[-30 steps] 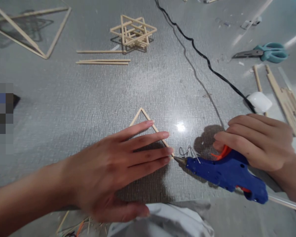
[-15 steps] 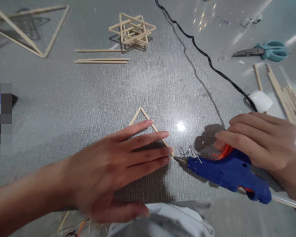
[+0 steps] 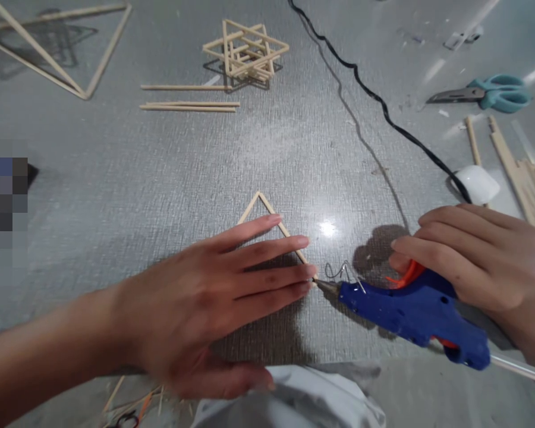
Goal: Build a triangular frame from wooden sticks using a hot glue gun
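A triangle of thin wooden sticks (image 3: 289,236) lies flat on the grey table, its top corner showing. My left hand (image 3: 214,291) rests over it with fingers spread, the fingertips on its right-hand stick; the lower part is hidden under the palm. My right hand (image 3: 472,255) is wrapped round the handle of a blue glue gun (image 3: 410,312) with an orange trigger. The gun lies on its side, its metal nozzle touching the triangle's lower right corner. A clear glue stick (image 3: 519,367) sticks out of its back end.
Beyond my hands are a star-shaped stick frame (image 3: 249,53), loose sticks (image 3: 189,106) and a large stick frame (image 3: 109,50). A black cord (image 3: 374,98), scissors (image 3: 503,93), a white object (image 3: 478,184) and more sticks (image 3: 510,166) lie at the right.
The whole view has shifted slightly, so the items on the table sit a little further right. Both hands and the glue gun keep nearly the same pose, with the nozzle still at the corner.
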The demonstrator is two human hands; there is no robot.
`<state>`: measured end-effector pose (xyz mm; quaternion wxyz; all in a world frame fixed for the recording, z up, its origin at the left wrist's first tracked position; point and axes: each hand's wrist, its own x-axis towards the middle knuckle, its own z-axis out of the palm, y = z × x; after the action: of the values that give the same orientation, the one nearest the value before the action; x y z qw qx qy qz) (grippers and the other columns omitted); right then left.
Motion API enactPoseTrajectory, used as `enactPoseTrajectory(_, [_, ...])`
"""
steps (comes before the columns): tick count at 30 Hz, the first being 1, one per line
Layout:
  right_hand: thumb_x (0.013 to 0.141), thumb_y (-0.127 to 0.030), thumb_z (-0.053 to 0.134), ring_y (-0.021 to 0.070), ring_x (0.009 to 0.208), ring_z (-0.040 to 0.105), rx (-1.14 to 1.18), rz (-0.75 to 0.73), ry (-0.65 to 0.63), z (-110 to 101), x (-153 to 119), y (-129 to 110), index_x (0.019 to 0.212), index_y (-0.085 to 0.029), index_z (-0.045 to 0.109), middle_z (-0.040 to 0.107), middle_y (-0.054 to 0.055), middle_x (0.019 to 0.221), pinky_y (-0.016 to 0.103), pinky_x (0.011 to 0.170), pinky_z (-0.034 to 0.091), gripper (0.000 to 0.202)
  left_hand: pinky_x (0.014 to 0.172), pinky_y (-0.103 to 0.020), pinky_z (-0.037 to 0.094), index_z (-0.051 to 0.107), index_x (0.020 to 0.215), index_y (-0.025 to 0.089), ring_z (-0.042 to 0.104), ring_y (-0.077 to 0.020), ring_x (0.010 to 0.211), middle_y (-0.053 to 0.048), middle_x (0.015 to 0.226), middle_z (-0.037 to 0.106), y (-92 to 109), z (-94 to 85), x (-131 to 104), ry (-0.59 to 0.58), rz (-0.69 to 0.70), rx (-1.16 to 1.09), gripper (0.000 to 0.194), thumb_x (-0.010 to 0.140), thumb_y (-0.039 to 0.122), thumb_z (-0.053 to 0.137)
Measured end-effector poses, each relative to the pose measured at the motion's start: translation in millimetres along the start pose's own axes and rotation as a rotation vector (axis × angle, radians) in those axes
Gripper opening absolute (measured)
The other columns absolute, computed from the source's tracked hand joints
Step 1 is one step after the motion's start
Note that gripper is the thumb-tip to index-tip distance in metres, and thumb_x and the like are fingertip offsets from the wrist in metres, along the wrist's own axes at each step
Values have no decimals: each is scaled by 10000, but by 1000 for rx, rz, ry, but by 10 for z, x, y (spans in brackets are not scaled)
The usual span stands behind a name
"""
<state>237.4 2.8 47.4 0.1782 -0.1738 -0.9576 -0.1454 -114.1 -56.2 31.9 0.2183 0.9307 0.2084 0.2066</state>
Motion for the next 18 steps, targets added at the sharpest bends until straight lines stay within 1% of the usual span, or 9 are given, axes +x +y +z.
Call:
enactPoseTrajectory(3, [1007, -182, 753, 250, 716, 675, -10, -11, -3, -19, -3, 8, 870, -211, 712, 680, 56, 686, 384, 613, 561, 145, 1426, -529, 198, 643, 1529, 136, 533, -346, 1557, -102, 1515, 708, -17, 10, 0, 24, 16, -27, 615, 1020, 481, 622])
enactPoseTrajectory(6, [1007, -186, 756, 244, 720, 673, -24, -29, 0, -40, -10, 16, 854, -222, 716, 692, 50, 681, 379, 617, 564, 162, 1425, -533, 194, 666, 1497, 123, 528, -351, 1561, -106, 1539, 684, -28, -30, 8, -29, 30, -7, 599, 1010, 469, 627])
enactPoseTrajectory(9, [998, -195, 770, 247, 712, 683, -32, -26, 2, -53, -9, 11, 842, -232, 712, 685, 43, 677, 381, 610, 559, 171, 1423, -548, 198, 679, 1484, 133, 515, -354, 1571, -99, 1561, 660, -22, -79, 18, -85, 33, 26, 585, 1008, 471, 636])
enactPoseTrajectory(14, [1021, -182, 737, 261, 769, 690, -10, -28, -37, -78, -6, -2, 937, -227, 700, 728, 64, 729, 400, 648, 566, 103, 1419, -551, 216, 681, 1486, 141, 514, -356, 1572, -103, 1560, 663, -14, -91, 21, -91, 23, 22, 589, 992, 460, 654])
enactPoseTrajectory(18, [1010, -173, 750, 265, 765, 693, -13, -32, -32, -91, -12, -5, 965, -216, 690, 731, 71, 736, 410, 657, 571, 85, 1426, -536, 201, 675, 1483, 122, 505, -349, 1579, -105, 1558, 666, -19, -76, 13, -77, 28, 16, 591, 1000, 462, 645])
